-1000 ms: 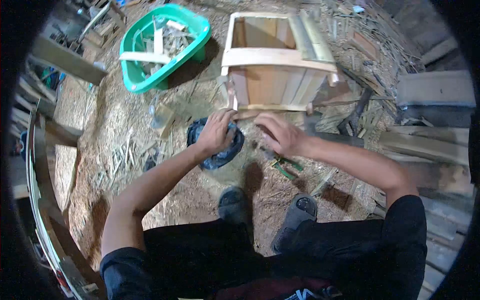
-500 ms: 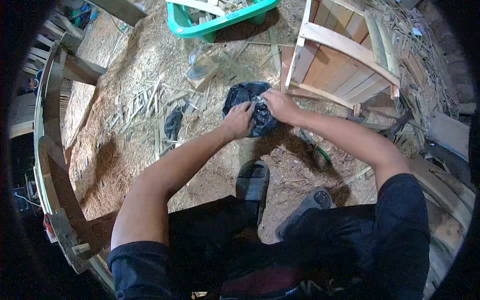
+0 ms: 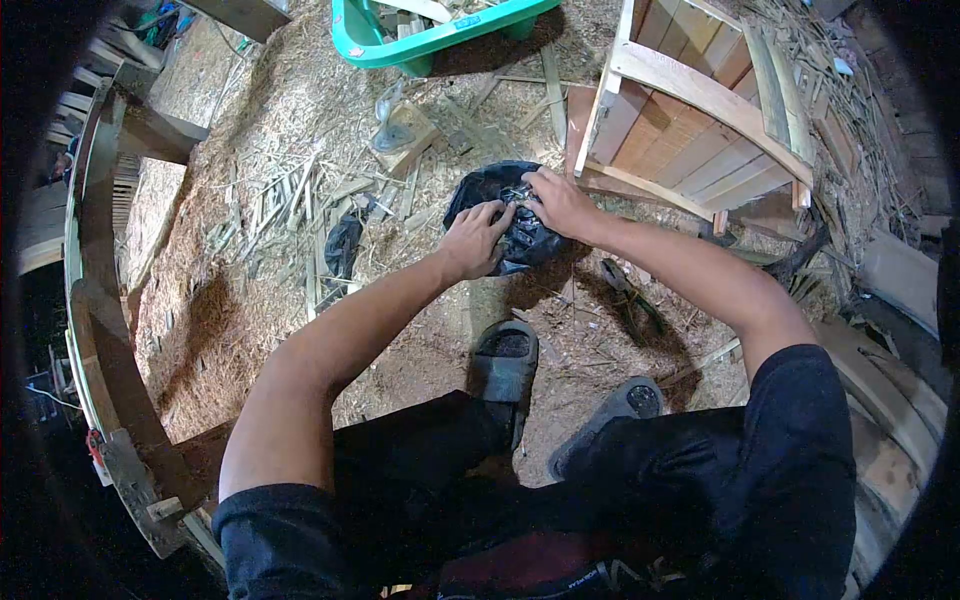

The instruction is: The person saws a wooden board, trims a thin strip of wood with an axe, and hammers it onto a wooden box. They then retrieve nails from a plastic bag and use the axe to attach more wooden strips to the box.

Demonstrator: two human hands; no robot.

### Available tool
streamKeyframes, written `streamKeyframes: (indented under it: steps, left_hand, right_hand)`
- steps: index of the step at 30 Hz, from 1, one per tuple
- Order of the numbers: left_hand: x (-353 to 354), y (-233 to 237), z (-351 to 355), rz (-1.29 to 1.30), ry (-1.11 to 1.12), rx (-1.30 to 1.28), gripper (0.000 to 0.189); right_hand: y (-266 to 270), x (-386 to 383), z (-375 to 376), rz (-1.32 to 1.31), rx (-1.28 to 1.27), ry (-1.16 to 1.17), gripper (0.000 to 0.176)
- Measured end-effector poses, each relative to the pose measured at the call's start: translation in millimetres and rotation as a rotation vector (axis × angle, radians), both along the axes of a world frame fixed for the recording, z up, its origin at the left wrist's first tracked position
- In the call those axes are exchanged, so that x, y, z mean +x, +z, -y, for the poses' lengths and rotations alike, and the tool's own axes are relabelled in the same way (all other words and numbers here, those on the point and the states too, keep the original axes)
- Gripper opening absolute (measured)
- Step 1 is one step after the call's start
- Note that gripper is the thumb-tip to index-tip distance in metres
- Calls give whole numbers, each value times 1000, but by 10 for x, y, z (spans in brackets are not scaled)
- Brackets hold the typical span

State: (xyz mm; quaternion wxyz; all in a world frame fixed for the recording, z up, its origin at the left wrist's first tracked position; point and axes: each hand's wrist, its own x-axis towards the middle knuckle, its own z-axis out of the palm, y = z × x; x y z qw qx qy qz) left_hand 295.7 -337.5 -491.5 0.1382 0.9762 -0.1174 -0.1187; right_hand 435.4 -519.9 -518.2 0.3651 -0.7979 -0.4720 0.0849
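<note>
Head view: black plastic bag (image 3: 530, 248) is set on the sawdust-covered ground (image 3: 255, 335), just ahead of the feet, and is worked on by both hands. Left hand (image 3: 477, 240) is laid over the bag's near left part, fingers bent and held close together, thumb pointed toward the other hand. Right hand (image 3: 560, 207) is placed at the bag's upper right, fingers curled in, tips brought near the left thumb over the crumpled middle. Whether plastic is actually pinched by either hand cannot be told. Pliers (image 3: 632, 292) are seen on the ground near the bag, below the right forearm. Sandals (image 3: 503, 372) are worn on both feet. Slatted wooden crate (image 3: 690, 135) is located beyond the right hand, apart from it; green tub (image 3: 440, 43) is cut off by the top edge, with wood pieces held in it. Wood block (image 3: 412, 150) and black scrap (image 3: 343, 245) are found left of the bag, among scattered thin wood strips (image 3: 285, 200). Curved wooden frame (image 3: 98, 265) is seen along the left side, planks (image 3: 890, 385) along the right.
</note>
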Motion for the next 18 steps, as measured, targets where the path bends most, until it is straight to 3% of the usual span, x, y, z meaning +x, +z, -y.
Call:
streamKeyframes:
  steps: [3, 11, 14, 18]
  left_hand:
    - [2, 52, 15, -17, -2, 12, 71]
    - [39, 70, -20, -23, -25, 8, 74]
    - [14, 33, -48, 73, -31, 53, 66]
    - [14, 300, -205, 4, 37, 205, 55]
  right_hand:
    - [10, 70, 7, -40, -19, 58, 42]
    - [18, 76, 13, -46, -14, 72, 41]
    - [17, 102, 33, 19, -47, 133, 39]
    - [58, 94, -11, 94, -208, 150, 37]
